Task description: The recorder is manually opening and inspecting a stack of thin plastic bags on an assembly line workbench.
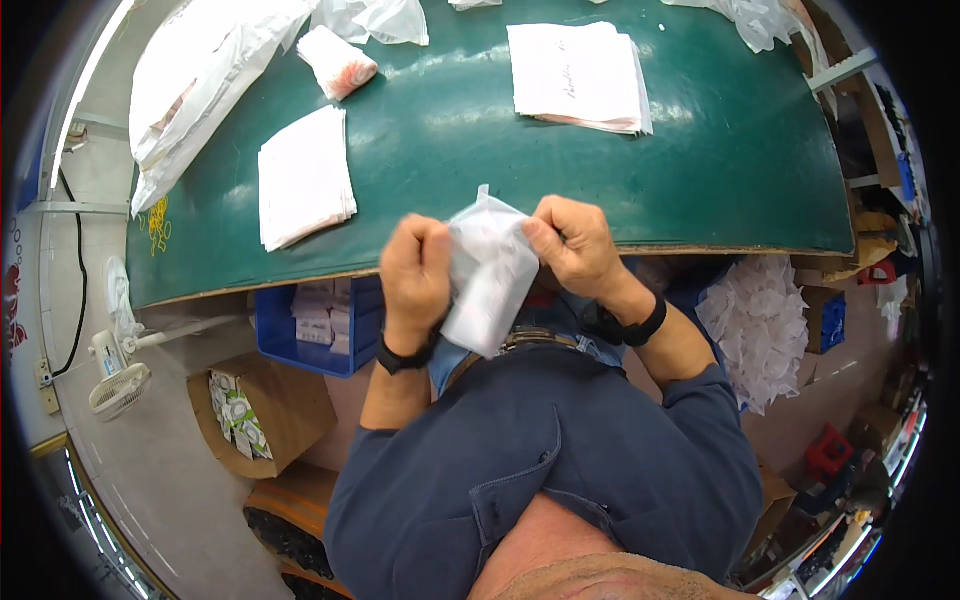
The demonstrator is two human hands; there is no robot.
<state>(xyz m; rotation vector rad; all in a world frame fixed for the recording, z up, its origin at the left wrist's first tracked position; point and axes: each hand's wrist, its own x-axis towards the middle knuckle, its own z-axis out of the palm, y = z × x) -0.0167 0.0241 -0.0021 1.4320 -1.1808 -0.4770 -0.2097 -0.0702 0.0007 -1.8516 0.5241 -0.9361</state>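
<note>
Between my two hands, just off the table's near edge, hangs a small translucent white plastic bag (pixel 490 270). My left hand (pixel 416 268) is closed on its upper left side and slightly blurred. With thumb and fingers pinched, my right hand (pixel 575 246) grips the upper right corner. A pale, faintly pink-marked shape shows through the bag; what it is I cannot make out. On the green table (pixel 430 150), left of centre, lies a stack of flat white bags (pixel 305 180). Another white stack (pixel 578 78), with handwriting on top, lies farther off to the right.
A white roll with red print (pixel 338 64) and a large plastic sack (pixel 205 80) lie at the far left, near yellow rubber bands (pixel 157 225). Below the edge are a blue crate (pixel 318 355), a carton (pixel 305 425), a fan (pixel 120 385) and a heap of clear bags (pixel 757 325).
</note>
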